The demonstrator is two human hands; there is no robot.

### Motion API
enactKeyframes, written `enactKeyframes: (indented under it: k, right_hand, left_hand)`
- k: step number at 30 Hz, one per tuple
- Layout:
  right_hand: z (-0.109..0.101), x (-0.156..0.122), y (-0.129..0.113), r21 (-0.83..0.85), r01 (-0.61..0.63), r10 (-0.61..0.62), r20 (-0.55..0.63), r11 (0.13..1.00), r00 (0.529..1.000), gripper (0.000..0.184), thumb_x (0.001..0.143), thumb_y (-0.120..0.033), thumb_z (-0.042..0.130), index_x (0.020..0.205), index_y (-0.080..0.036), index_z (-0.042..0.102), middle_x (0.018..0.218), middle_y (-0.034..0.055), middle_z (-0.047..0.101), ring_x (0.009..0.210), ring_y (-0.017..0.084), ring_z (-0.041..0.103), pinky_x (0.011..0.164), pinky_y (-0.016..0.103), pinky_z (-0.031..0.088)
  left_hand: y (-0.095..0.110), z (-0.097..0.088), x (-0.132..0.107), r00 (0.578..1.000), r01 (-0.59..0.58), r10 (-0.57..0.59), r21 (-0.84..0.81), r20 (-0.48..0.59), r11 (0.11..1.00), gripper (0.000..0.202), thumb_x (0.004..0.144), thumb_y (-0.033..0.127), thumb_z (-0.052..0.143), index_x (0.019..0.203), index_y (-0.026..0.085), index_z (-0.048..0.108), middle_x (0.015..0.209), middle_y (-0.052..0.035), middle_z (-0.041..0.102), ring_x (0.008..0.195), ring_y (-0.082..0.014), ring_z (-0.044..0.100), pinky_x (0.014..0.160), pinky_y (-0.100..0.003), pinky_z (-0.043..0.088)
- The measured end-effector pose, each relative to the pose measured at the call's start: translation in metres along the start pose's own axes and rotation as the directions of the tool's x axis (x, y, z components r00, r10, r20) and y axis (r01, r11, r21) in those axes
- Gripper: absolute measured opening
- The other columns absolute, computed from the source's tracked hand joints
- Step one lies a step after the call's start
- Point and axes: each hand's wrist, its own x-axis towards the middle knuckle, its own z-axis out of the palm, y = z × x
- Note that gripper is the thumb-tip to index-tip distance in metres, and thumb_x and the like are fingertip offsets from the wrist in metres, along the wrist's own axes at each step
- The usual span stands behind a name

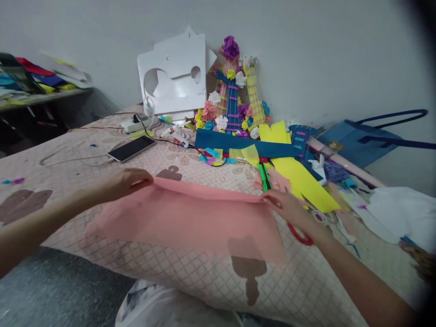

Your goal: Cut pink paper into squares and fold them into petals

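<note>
A thin, see-through pink sheet [190, 220], like tissue or crepe paper, lies over the near part of the patterned tablecloth. Its far edge is folded over into a narrow strip. My left hand [131, 182] pinches that fold at its left end, fingers closed. At the right end of the same fold, my right hand [284, 204] pinches the sheet between thumb and fingers. Just beyond the right hand lies a green box cutter [264, 176]. Red scissor-like handles [299, 235] show partly below the right wrist.
A phone [132, 148] on a cable lies at left, near a power strip [138, 123] and a glue gun [177, 135]. Yellow sheets [303, 181] and a dark blue strip [243, 144] lie beyond. Paper-flower decorations [232, 104] and white foam board [173, 97] lean on the wall.
</note>
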Motion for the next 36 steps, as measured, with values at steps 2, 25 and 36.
enactKeyframes:
  k: [2,25,36]
  right_hand:
    - [-0.01,0.019,0.007,0.04,-0.045,0.046,-0.016,0.998,0.999,0.021,0.09,-0.031,0.046,0.096,-0.022,0.065,0.097,0.0042,0.072,0.085,0.021,0.067,0.075,0.034,0.052]
    - [0.0,-0.089,-0.038,-0.011,0.065,-0.061,0.24,0.998,0.969,0.05,0.084,-0.027,0.056,0.133,-0.028,0.048,0.136,0.0077,0.052,0.126,0.025,0.048,0.101,0.045,0.044]
    - [0.028,-0.129,-0.017,-0.119,0.144,-0.127,0.14,0.982,0.982,0.05,0.085,-0.013,0.047,0.133,-0.027,0.05,0.136,0.0056,0.054,0.126,0.021,0.049,0.102,0.043,0.046]
  left_hand:
    - [-0.003,-0.014,0.016,0.997,0.062,-0.063,0.025,0.046,0.998,0.032,0.093,0.032,0.041,0.099,0.012,0.066,0.093,-0.0023,0.069,0.081,-0.0108,0.06,0.074,-0.019,0.043]
    - [0.064,0.021,-0.085,0.963,-0.213,0.22,-0.062,0.153,0.975,0.05,0.085,0.023,0.052,0.133,0.036,0.049,0.133,-0.0001,0.056,0.12,-0.022,0.054,0.098,-0.034,0.049]
    - [0.018,0.032,-0.121,0.986,-0.074,0.084,0.071,-0.143,0.995,0.06,0.086,0.021,0.05,0.139,0.046,0.036,0.127,0.0027,0.061,0.11,-0.023,0.061,0.094,-0.036,0.048]
